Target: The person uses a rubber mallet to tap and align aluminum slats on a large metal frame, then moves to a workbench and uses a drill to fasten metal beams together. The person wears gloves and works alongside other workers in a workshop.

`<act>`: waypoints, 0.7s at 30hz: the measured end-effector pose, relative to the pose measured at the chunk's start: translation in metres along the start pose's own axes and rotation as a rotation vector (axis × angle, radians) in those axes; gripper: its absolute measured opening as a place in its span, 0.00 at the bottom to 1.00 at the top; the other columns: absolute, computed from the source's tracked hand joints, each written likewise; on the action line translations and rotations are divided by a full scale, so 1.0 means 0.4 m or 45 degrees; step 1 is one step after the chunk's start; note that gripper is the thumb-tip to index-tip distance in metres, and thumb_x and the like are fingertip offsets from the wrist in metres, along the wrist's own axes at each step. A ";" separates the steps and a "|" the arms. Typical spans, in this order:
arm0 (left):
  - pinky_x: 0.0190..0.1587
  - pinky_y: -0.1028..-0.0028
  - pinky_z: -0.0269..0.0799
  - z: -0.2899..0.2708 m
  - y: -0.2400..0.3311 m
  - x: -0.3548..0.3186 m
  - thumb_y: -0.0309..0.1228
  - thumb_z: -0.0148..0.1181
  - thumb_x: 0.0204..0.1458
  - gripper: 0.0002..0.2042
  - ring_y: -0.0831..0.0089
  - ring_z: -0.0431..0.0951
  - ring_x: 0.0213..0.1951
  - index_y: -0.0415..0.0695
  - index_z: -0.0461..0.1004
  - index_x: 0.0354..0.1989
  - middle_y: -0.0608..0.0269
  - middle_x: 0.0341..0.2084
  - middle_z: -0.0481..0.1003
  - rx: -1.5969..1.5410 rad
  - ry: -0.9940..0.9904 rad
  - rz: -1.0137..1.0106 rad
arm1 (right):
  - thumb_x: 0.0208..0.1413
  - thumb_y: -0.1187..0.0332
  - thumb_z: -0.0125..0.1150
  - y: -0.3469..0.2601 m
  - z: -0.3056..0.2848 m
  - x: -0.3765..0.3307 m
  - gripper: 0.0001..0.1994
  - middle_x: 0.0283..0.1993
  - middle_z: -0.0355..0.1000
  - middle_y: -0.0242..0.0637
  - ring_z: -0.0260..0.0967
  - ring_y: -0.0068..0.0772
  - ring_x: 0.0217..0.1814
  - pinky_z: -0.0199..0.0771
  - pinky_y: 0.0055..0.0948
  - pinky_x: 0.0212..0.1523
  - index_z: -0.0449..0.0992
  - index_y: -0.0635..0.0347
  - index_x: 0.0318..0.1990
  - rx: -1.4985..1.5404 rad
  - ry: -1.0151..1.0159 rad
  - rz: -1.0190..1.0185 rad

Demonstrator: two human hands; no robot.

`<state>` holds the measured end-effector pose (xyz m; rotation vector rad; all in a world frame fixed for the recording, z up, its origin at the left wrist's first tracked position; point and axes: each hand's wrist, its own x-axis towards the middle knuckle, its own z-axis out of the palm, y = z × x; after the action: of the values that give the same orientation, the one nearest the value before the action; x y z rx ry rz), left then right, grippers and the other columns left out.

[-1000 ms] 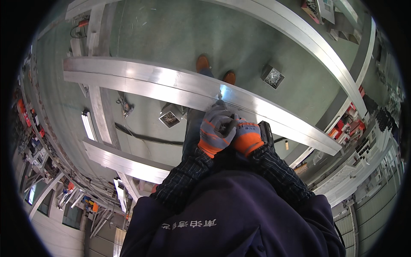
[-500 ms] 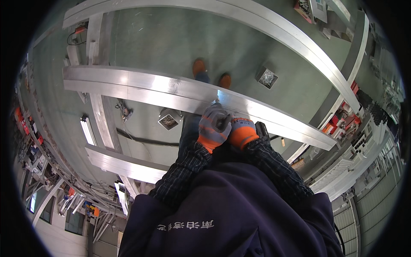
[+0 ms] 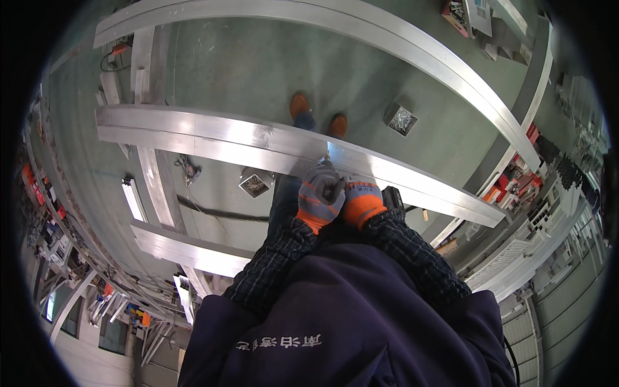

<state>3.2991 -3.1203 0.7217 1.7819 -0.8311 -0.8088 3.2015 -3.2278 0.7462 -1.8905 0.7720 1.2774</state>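
Observation:
Both my hands wear grey and orange work gloves, close together at the near edge of a long silver metal beam point(image 3: 258, 138). My right hand point(image 3: 363, 198) is wrapped round what looks like a cordless drill point(image 3: 393, 197); its dark battery end sticks out to the right of the glove. My left hand point(image 3: 320, 190) is closed at the front of the drill, covering most of its body. A thin tip points at the beam from above the left fingers, and a bluish light spot falls on the metal there.
Another beam point(image 3: 400, 39) curves across the far side, and a shorter one point(image 3: 187, 250) lies near left. Square metal boxes of small parts stand beyond the beam point(image 3: 402, 120) and on its near side point(image 3: 255, 183). A dark cable point(image 3: 219, 211) runs along the floor.
My two hands have drawn very slightly apart, the right one dropping a little nearer to me. The drill tip stays at the same place on the beam.

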 end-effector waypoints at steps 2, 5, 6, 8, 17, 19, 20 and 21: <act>0.50 0.63 0.77 0.012 -0.005 -0.008 0.19 0.67 0.47 0.08 0.55 0.80 0.45 0.41 0.74 0.33 0.55 0.35 0.79 -0.060 0.016 -0.122 | 0.54 0.57 0.61 0.007 -0.026 0.000 0.29 0.56 0.78 0.51 0.76 0.50 0.60 0.76 0.43 0.57 0.70 0.61 0.62 -0.040 -0.086 -0.028; 0.50 0.62 0.76 0.025 -0.003 0.015 0.19 0.67 0.47 0.08 0.54 0.79 0.44 0.41 0.73 0.33 0.56 0.34 0.79 -0.020 0.063 -0.034 | 0.53 0.57 0.62 0.009 -0.095 0.002 0.28 0.55 0.78 0.52 0.76 0.51 0.58 0.76 0.45 0.57 0.72 0.60 0.60 -0.040 -0.092 -0.082; 0.51 0.62 0.76 0.037 0.005 0.016 0.19 0.68 0.47 0.09 0.54 0.79 0.43 0.42 0.73 0.33 0.56 0.34 0.79 0.006 0.083 0.026 | 0.52 0.57 0.63 0.030 -0.047 0.007 0.27 0.53 0.79 0.52 0.77 0.51 0.57 0.76 0.45 0.56 0.73 0.60 0.59 -0.026 0.016 -0.083; 0.50 0.61 0.76 0.047 0.016 0.023 0.19 0.68 0.46 0.09 0.53 0.79 0.41 0.42 0.73 0.33 0.56 0.34 0.79 0.044 0.061 0.052 | 0.50 0.56 0.65 0.055 -0.018 0.011 0.27 0.50 0.80 0.51 0.78 0.51 0.54 0.78 0.46 0.54 0.75 0.60 0.56 0.028 0.079 -0.071; 0.45 0.58 0.75 0.086 -0.011 0.001 0.20 0.68 0.46 0.09 0.52 0.78 0.39 0.43 0.72 0.31 0.56 0.32 0.78 -0.012 0.135 0.087 | 0.52 0.55 0.62 0.081 0.001 0.027 0.31 0.51 0.80 0.47 0.78 0.49 0.54 0.77 0.44 0.54 0.69 0.58 0.62 -0.140 -0.064 -0.056; 0.47 0.59 0.76 0.061 -0.016 -0.007 0.19 0.67 0.45 0.09 0.54 0.79 0.38 0.43 0.72 0.31 0.56 0.33 0.79 -0.027 0.106 0.077 | 0.53 0.56 0.61 0.063 -0.006 0.021 0.30 0.51 0.80 0.47 0.78 0.49 0.55 0.77 0.44 0.54 0.68 0.58 0.63 -0.089 -0.003 -0.067; 0.47 0.60 0.76 0.051 -0.016 -0.007 0.19 0.67 0.46 0.09 0.54 0.79 0.39 0.43 0.73 0.31 0.57 0.33 0.79 -0.045 0.097 0.035 | 0.54 0.57 0.60 0.052 -0.011 0.017 0.27 0.51 0.80 0.48 0.78 0.50 0.54 0.77 0.45 0.53 0.71 0.57 0.61 -0.099 0.035 -0.055; 0.47 0.61 0.76 0.051 -0.018 -0.005 0.19 0.67 0.46 0.09 0.54 0.79 0.39 0.43 0.73 0.31 0.56 0.33 0.79 -0.042 0.110 0.031 | 0.54 0.58 0.60 0.046 -0.022 0.015 0.26 0.50 0.80 0.48 0.78 0.50 0.54 0.77 0.45 0.53 0.72 0.57 0.60 -0.096 0.035 -0.064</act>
<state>3.2825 -3.1266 0.7091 1.7620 -0.7774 -0.7206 3.1932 -3.2458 0.7386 -1.9786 0.6950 1.2676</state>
